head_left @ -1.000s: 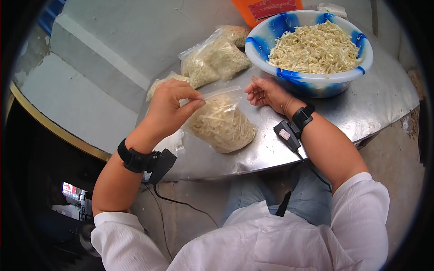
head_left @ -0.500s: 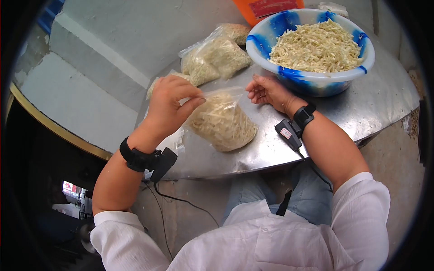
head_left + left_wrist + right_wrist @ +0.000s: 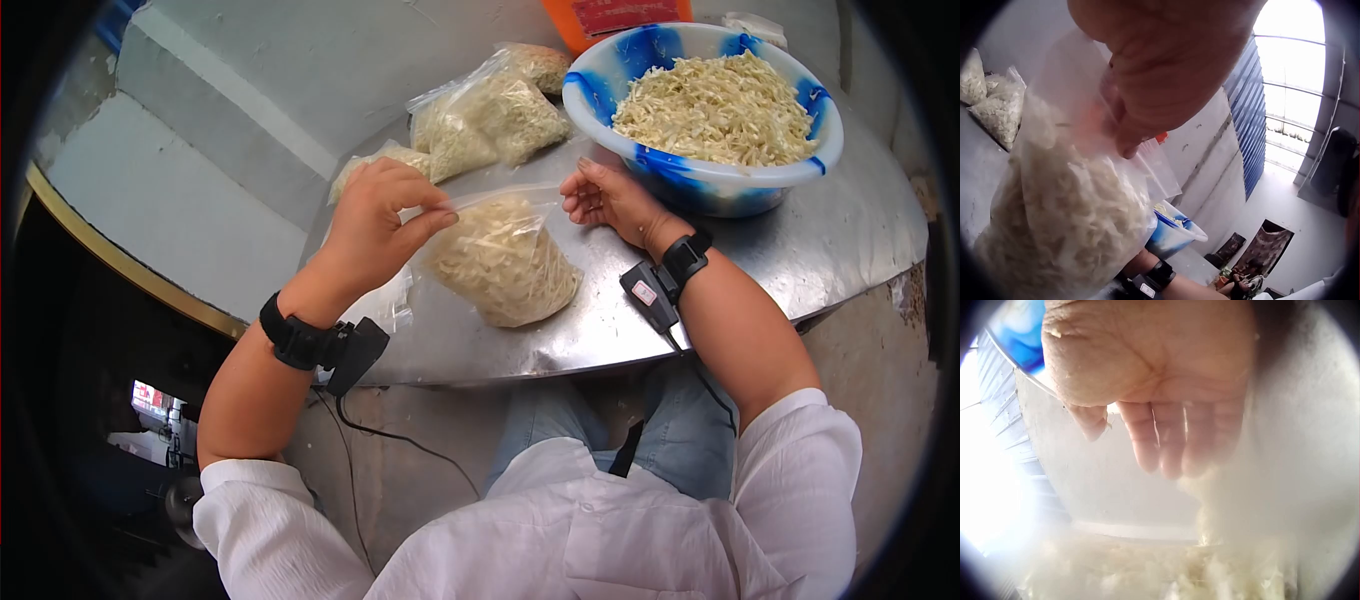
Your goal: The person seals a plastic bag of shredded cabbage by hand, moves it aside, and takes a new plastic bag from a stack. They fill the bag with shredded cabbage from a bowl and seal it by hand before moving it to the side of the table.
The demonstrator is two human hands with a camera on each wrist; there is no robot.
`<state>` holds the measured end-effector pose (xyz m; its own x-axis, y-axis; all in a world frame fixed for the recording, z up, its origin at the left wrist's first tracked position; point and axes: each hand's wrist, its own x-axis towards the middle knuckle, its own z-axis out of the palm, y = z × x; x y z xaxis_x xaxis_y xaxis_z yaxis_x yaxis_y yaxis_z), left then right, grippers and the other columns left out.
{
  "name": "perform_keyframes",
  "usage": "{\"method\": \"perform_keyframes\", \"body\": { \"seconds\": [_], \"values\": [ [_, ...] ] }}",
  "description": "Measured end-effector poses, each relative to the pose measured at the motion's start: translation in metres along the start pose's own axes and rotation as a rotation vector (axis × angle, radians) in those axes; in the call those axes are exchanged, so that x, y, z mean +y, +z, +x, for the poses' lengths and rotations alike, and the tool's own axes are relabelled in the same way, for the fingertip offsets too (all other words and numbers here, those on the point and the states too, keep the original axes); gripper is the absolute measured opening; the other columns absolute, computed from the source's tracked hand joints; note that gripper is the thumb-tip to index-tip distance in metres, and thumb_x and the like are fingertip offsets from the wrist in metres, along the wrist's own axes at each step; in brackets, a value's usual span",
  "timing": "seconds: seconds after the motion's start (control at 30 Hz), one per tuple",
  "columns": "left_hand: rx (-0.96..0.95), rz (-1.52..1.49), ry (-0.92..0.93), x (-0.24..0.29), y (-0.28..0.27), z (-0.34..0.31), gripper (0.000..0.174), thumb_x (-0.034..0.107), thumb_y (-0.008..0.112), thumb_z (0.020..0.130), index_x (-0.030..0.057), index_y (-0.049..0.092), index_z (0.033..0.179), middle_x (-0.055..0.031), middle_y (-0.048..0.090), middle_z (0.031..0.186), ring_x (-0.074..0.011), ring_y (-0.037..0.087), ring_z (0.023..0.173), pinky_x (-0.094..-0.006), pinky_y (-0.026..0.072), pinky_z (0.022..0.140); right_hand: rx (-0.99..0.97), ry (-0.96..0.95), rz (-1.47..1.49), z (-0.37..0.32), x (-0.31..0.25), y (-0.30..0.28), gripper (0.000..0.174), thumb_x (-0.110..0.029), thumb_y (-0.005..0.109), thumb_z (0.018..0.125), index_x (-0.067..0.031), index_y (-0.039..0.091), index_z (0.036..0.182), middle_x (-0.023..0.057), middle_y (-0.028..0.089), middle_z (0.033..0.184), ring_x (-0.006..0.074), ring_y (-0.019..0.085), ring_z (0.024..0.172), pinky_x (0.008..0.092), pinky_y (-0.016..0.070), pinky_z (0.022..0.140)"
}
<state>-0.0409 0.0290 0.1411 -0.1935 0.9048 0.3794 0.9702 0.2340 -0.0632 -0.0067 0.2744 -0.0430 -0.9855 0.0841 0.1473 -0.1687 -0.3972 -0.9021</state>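
A clear zip bag (image 3: 510, 265) filled with pale shredded vegetable, like cabbage, stands on the metal table. My left hand (image 3: 375, 220) pinches the left end of its top edge between thumb and fingers. In the left wrist view the thumb lies against the clear plastic, above the shreds. My right hand (image 3: 615, 205) is beside the bag's right top corner, with its fingers loosely bent and nothing in its grasp. A few small shreds cling to the palm in the right wrist view. Behind this hand stands a blue and white bowl (image 3: 650, 158) heaped with the same shreds (image 3: 715, 110).
Several filled bags (image 3: 485, 125) lie along the wall at the back of the metal table (image 3: 620, 330). Flat clear plastic (image 3: 395, 305) lies under my left wrist. An orange container (image 3: 610, 20) stands behind the bowl. Cables hang from both wrist cameras.
The scene has shifted slightly rightward in the head view. Both hands keep nearly the same pose, left at the bag's edge and right beside its corner.
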Motion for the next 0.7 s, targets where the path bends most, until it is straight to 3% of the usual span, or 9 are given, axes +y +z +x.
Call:
{"method": "perform_keyframes", "body": {
  "seconds": [0.3, 0.37, 0.7],
  "values": [
    [0.01, -0.071, -0.013, 0.001, 0.002, 0.004, 0.009, 0.01, 0.07, 0.068, 0.0057, 0.063, 0.068, -0.0054, 0.06, 0.069, -0.0239, 0.053, 0.073, -0.0348, 0.0409, 0.068, 0.0, 0.002, 0.002, 0.001, 0.001, -0.001, 0.047, -0.048, 0.047, 0.086, -0.0032, 0.06, 0.087, 0.0071, 0.06, 0.077, 0.015, 0.058, 0.07, 0.0276, 0.048, 0.068],
    [-0.044, -0.06, -0.021, -0.001, 0.001, 0.004, 0.011, 0.005, 0.071, 0.069, 0.0032, 0.064, 0.077, -0.0049, 0.058, 0.073, -0.0193, 0.052, 0.076, -0.0303, 0.0413, 0.07, -0.001, 0.004, 0.003, 0.001, 0.001, 0.0, 0.047, -0.048, 0.047, 0.086, -0.003, 0.06, 0.087, 0.0072, 0.06, 0.078, 0.0152, 0.058, 0.07, 0.0277, 0.0481, 0.068],
    [-0.018, -0.024, -0.093, -0.008, -0.006, -0.008, 0.015, 0.01, 0.073, 0.069, 0.0042, 0.066, 0.081, -0.0053, 0.061, 0.078, -0.0198, 0.053, 0.079, -0.0303, 0.0418, 0.072, -0.011, -0.01, -0.006, 0.0, -0.001, -0.001, 0.048, -0.049, 0.048, 0.085, -0.0026, 0.06, 0.087, 0.0083, 0.06, 0.078, 0.0159, 0.058, 0.071, 0.0285, 0.048, 0.069]
  ]
}}
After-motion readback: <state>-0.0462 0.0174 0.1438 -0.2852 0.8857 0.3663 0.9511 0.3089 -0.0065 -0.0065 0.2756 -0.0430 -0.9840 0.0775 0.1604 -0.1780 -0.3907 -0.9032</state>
